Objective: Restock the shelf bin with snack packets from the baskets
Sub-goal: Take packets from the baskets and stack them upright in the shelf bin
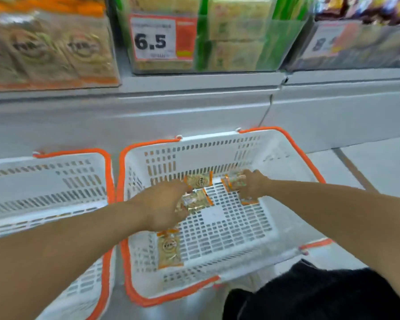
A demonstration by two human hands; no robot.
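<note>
Both hands reach down into a white slotted basket with an orange rim. My left hand grips a golden snack packet near the basket's middle. My right hand holds another orange-edged packet towards the far right of the floor. A further packet lies loose at the far wall, and one more lies near the front left corner. The clear shelf bin at the upper left holds several packets of the same kind.
A second white basket with an orange rim stands to the left. The grey shelf base runs behind both. A price tag reading 6.5 fronts the middle bin of yellow-green packs. Dark clothing is at the bottom right.
</note>
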